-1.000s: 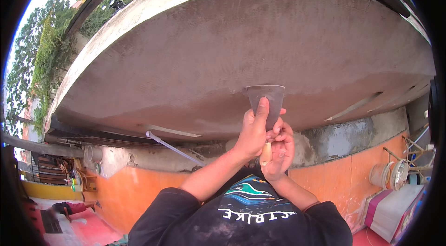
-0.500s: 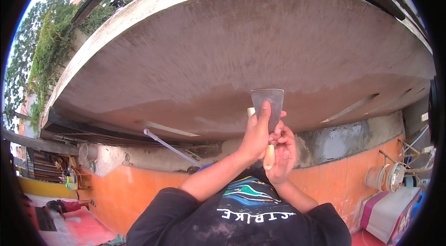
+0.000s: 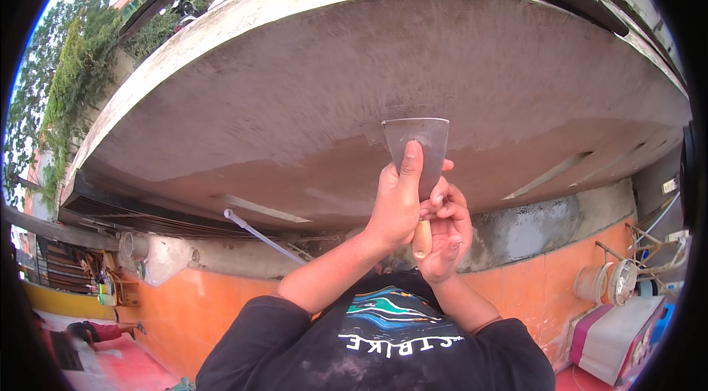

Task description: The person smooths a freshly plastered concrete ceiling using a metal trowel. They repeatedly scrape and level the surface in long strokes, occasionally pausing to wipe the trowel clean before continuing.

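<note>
A metal scraper blade [image 3: 420, 164] lies against the grey-brown plastered surface [image 3: 295, 96] above my forearms, its straight wide edge upward. My left hand [image 3: 393, 199] grips the blade, thumb on its face and fingers around behind it. Just below and to the right, my right hand [image 3: 446, 236] has its fingers curled around the scraper at the pale wooden handle [image 3: 421, 240]. Whether anything else sits behind the blade is hidden. The plaster shows streaks and a darker band across its lower part.
A pale pipe [image 3: 265, 236] slants at lower left of the surface. Orange floor [image 3: 192, 310] borders a grey concrete strip [image 3: 523, 229]. Buckets [image 3: 605, 282] and metal frames stand at right, near a grey-and-magenta object [image 3: 612, 336]. A person [image 3: 88, 332] is at far left. Foliage and motorbikes show beyond.
The scraper and both my hands dipped half a second ago and are now higher on the plastered surface, slightly further left. My grip looks much the same.
</note>
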`<state>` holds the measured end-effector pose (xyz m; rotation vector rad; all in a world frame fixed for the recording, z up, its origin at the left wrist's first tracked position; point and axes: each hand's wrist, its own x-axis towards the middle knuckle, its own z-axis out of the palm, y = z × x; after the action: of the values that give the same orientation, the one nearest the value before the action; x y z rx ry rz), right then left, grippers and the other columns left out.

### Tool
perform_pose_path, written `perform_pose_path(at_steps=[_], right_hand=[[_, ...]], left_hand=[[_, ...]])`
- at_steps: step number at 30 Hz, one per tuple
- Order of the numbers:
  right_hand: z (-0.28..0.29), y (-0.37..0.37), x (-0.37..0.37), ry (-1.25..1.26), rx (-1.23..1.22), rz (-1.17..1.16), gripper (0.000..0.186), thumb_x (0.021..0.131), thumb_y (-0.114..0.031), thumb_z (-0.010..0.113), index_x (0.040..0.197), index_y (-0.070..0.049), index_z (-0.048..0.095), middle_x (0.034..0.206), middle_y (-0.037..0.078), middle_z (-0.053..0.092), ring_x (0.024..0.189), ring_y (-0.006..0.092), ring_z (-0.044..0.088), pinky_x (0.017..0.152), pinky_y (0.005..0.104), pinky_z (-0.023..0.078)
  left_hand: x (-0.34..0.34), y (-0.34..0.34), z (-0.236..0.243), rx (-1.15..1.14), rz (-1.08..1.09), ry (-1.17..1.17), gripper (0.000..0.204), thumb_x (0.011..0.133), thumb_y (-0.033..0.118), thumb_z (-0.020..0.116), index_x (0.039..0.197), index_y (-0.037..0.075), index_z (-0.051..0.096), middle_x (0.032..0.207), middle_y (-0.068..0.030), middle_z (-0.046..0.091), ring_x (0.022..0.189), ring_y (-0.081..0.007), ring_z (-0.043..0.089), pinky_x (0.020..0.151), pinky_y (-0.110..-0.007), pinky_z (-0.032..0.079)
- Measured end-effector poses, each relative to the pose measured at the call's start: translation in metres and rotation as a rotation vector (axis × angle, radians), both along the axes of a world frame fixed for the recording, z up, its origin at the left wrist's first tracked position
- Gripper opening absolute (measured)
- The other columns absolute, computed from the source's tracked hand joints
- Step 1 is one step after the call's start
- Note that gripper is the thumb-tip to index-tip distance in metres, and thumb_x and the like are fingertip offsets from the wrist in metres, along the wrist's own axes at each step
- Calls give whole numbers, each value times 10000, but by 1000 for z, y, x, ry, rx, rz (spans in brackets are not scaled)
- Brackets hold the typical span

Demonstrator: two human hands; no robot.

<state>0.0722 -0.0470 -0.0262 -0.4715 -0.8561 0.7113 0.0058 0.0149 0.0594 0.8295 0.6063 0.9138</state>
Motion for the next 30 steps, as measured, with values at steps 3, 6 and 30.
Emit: perform_pose_path(at_steps=[3, 6, 30], right_hand=[[-19, -23, -3, -1, -111, -4, 447, 995, -456, 513, 1079, -17, 492, 1375, 191, 397, 1027, 218, 582, 973, 408, 450], [-40, -29, -3, -7, -176, -3, 414, 1006, -428, 497, 1071, -19, 493, 1365, 190, 401, 1033, 207, 581, 989, 411, 438], [-36, -28, -12, 59, -159, 13, 349, 1012, -360, 496, 1074, -16, 499, 1326, 189, 436, 1036, 193, 569, 983, 404, 447]], left_hand=[[0, -15, -23, -156, 18, 105, 676, 985, 630, 407, 1043, -24, 568, 623, -21, 504, 470, -47, 352, 453, -202, 306], [-1, -14, -45, -131, 23, 65, 735, 960, 660, 427, 1049, -60, 548, 621, -11, 500, 476, -40, 366, 448, -208, 312], [-7, -13, -45, -168, 9, 35, 671, 977, 624, 437, 1037, -34, 558, 621, -9, 496, 472, -41, 351, 448, -201, 304]])
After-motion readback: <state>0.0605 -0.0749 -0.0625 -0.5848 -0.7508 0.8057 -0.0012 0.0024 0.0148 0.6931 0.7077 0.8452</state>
